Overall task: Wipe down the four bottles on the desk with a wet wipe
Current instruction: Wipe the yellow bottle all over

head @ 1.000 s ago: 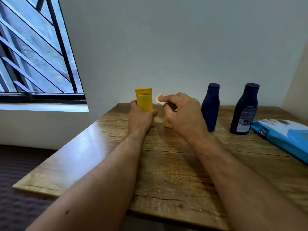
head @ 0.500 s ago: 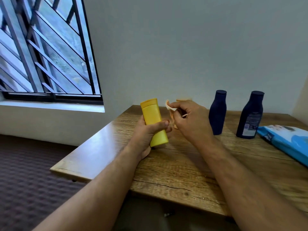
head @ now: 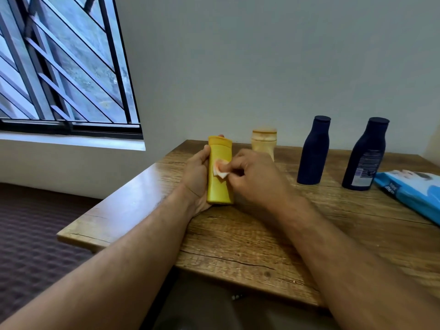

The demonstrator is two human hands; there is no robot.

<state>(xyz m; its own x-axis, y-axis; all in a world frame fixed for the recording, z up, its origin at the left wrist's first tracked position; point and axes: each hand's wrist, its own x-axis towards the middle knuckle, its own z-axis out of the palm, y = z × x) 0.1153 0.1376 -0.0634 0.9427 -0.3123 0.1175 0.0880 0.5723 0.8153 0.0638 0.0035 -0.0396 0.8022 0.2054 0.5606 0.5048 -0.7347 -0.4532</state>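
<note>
- Since the earlier frame, you have brought the wipe [head: 221, 172] onto the yellow bottle's [head: 219, 171] front; before, it was held beside the bottle.
- Your table [head: 250, 234], wood-grained, stands against a plain wall [head: 262, 67], with a barred window [head: 62, 67] to the left.
- Your blue wipes pack [head: 414, 194] lies at the table's right edge; its lettering is too small to read.
- Two dark blue bottles [head: 313, 151] [head: 364, 154] stand upright; the right one's back label is unreadable.
- A pale bottle [head: 264, 142] stands behind your hands.
- Your left hand [head: 196, 177] grips the yellow bottle, lifted off the table.
- Your right hand [head: 257, 177] pinches the wipe against it.
</note>
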